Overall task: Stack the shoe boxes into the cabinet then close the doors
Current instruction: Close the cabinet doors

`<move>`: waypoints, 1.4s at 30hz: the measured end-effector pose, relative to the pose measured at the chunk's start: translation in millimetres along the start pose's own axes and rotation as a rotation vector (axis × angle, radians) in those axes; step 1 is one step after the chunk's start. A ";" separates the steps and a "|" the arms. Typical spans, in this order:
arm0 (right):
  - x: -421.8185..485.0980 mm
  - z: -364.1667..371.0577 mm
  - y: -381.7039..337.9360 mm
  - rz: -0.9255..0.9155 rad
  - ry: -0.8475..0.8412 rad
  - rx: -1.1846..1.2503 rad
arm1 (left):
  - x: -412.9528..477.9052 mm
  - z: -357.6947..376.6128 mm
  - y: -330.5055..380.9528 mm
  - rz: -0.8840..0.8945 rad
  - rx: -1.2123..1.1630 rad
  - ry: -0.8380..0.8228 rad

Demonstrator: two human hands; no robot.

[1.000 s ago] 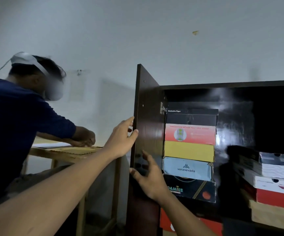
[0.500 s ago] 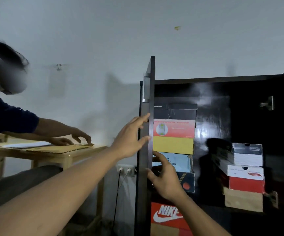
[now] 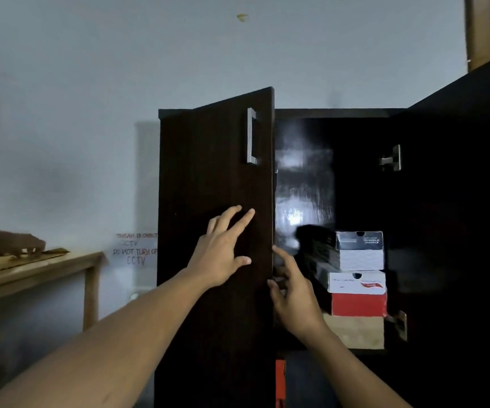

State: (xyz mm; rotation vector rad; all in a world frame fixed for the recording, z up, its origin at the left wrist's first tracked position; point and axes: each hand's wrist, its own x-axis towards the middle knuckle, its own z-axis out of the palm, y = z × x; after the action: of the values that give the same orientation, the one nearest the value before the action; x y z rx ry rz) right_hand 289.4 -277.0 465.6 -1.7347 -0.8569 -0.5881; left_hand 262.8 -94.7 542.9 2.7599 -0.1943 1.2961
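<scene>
Left hand: the left hand (image 3: 223, 257) sits at centre frame, palm flat and fingers spread against the outer face of the dark brown wooden left door (image 3: 214, 231); its grip is open, pressing and clasping nothing.
Right hand: the right hand (image 3: 293, 298), just right of centre, has its fingers loosely curled at the door's free edge; the grip looks open, and whether the fingertips touch the edge is unclear.
Left door: partly swung across the left half of the cabinet, not yet flush, with a silver bar handle (image 3: 251, 136) near its upper edge.
Shoe boxes: a stack of shoe boxes (image 3: 357, 290) stands inside the dark cabinet (image 3: 340, 113), right of centre: black-and-white on top, white, red, then plain tan cardboard at the bottom, lids on and edges roughly aligned.
Right door: the dark right door (image 3: 458, 201) stands wide open at the right of the frame.
Progress: stacking appears done; the left door still needs seating and the right door is untouched.
Far left: a light wooden surface (image 3: 46, 263) stands against the wall, another person's hand (image 3: 17, 242) resting on it.
</scene>
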 end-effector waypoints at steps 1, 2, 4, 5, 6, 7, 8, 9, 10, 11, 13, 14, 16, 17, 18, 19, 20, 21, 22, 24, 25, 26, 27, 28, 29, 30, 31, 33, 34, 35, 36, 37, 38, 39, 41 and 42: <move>4.3 -1.6 7.0 0.005 0.000 -0.004 | 2.6 10.3 -2.4 -0.006 0.008 0.009; 8.2 -2.3 12.9 0.009 -0.004 0.000 | 4.2 19.9 -5.0 -0.013 0.012 0.014; 16.8 -3.3 26.2 0.004 -0.017 0.011 | 5.5 37.3 -10.7 -0.033 0.021 0.013; 22.0 -3.2 33.0 0.005 -0.017 0.008 | 5.3 45.2 -13.6 -0.043 0.039 0.004; 27.2 -2.9 37.5 0.012 -0.014 0.003 | 4.4 53.0 -16.4 -0.052 0.073 -0.015; 33.1 -1.7 43.8 0.026 -0.010 -0.003 | 2.9 60.4 -19.6 -0.060 0.114 -0.040; 38.6 0.0 49.2 0.037 -0.010 -0.006 | 0.9 68.0 -23.5 -0.067 0.152 -0.068; 44.0 2.4 56.2 0.048 -0.014 -0.006 | -1.3 75.1 -27.7 -0.074 0.184 -0.093; 49.2 5.1 63.3 0.058 -0.019 -0.005 | -3.3 81.6 -32.1 -0.080 0.213 -0.112; 55.0 8.1 71.5 0.071 -0.025 -0.003 | -4.8 87.6 -36.5 -0.081 0.243 -0.122; 65.7 12.7 84.1 0.093 -0.034 -0.004 | -5.7 97.6 -43.8 -0.076 0.295 -0.126; 70.4 14.3 89.0 0.099 -0.034 -0.004 | -5.7 102.5 -46.6 -0.073 0.314 -0.127; 80.1 17.1 99.9 0.104 -0.028 -0.014 | -5.6 112.2 -51.1 -0.065 0.347 -0.119; 84.6 18.6 105.0 0.107 -0.024 -0.020 | -5.8 116.7 -53.6 -0.060 0.358 -0.110; 88.4 20.5 108.8 0.114 -0.021 -0.026 | -5.8 120.9 -55.8 -0.057 0.365 -0.102; 92.5 22.8 113.8 0.126 -0.019 -0.027 | -5.4 124.5 -57.7 -0.053 0.371 -0.099; 95.5 24.7 116.9 0.135 -0.019 -0.028 | -5.1 127.0 -59.0 -0.050 0.378 -0.100; 97.9 26.7 119.9 0.144 -0.018 -0.028 | -4.5 128.8 -59.9 -0.049 0.387 -0.103; 98.7 27.5 120.4 0.151 -0.014 -0.029 | -3.7 129.9 -59.9 -0.049 0.397 -0.104; 100.1 26.9 118.4 0.158 -0.020 -0.033 | -2.0 128.9 -59.7 -0.050 0.407 -0.120; 99.7 25.4 117.1 0.162 -0.027 -0.046 | -2.0 127.3 -59.3 -0.047 0.405 -0.139; 97.7 23.1 113.6 0.161 -0.033 -0.068 | -1.8 124.9 -59.0 -0.045 0.404 -0.158; 95.6 20.9 111.8 0.161 -0.039 -0.092 | -0.7 121.9 -58.5 -0.043 0.397 -0.180; 92.6 17.9 109.0 0.159 -0.043 -0.110 | 1.0 117.8 -57.2 -0.045 0.378 -0.206; 89.3 14.5 107.9 0.159 -0.045 -0.117 | 3.3 113.0 -55.3 -0.054 0.348 -0.236; 83.9 9.9 104.4 0.157 -0.043 -0.126 | 5.3 107.3 -51.9 -0.070 0.316 -0.269; 77.6 3.8 100.7 0.157 -0.033 -0.141 | 6.9 101.2 -47.4 -0.089 0.284 -0.302; 60.6 -16.9 87.7 0.149 -0.012 -0.168 | 8.8 88.5 -34.4 -0.125 0.199 -0.342; 50.4 -31.2 79.7 0.145 -0.001 -0.175 | 8.7 82.9 -25.5 -0.129 0.150 -0.343; 39.7 -47.8 71.8 0.149 0.016 -0.186 | 7.9 77.4 -14.4 -0.123 0.105 -0.335; 26.7 -65.7 60.9 0.154 0.035 -0.199 | 6.4 72.2 -1.2 -0.110 0.060 -0.321; 13.4 -84.2 51.6 0.168 0.060 -0.225 | 5.0 66.9 14.0 -0.094 0.012 -0.305; -2.4 -103.1 39.4 0.179 0.086 -0.250 | 3.8 61.3 31.5 -0.076 -0.042 -0.286; -18.7 -121.9 27.7 0.192 0.115 -0.264 | 2.9 55.3 50.7 -0.056 -0.097 -0.266; -53.3 -158.1 4.6 0.194 0.188 -0.270 | 1.8 42.2 91.6 0.002 -0.199 -0.224; -71.8 -176.2 -6.1 0.202 0.226 -0.282 | 1.6 35.7 113.4 0.039 -0.242 -0.206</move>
State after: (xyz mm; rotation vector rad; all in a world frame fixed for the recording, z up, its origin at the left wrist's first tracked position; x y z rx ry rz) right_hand 244.2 -461.8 471.5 -1.9353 -0.4494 -0.7793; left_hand 273.8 -211.6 524.2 2.6859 -0.3926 0.9236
